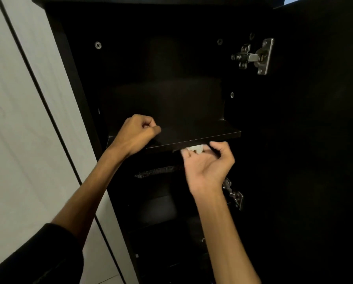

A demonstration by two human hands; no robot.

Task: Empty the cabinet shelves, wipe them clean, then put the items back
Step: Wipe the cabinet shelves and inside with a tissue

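While wiping: right hand (207,160) pinched a white rag (195,149) just under the shelf (196,132).
Steadying: left hand (139,133), fist closed, empty, rested on the shelf's front edge.

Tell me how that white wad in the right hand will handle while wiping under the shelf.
The white wad looks crumpled and soft, so it is probably floppy and will mould to the shelf edge. It seems small and light, pinched by the right hand, so the grip could easily slip. If it is tissue, which I cannot tell, it may tear.
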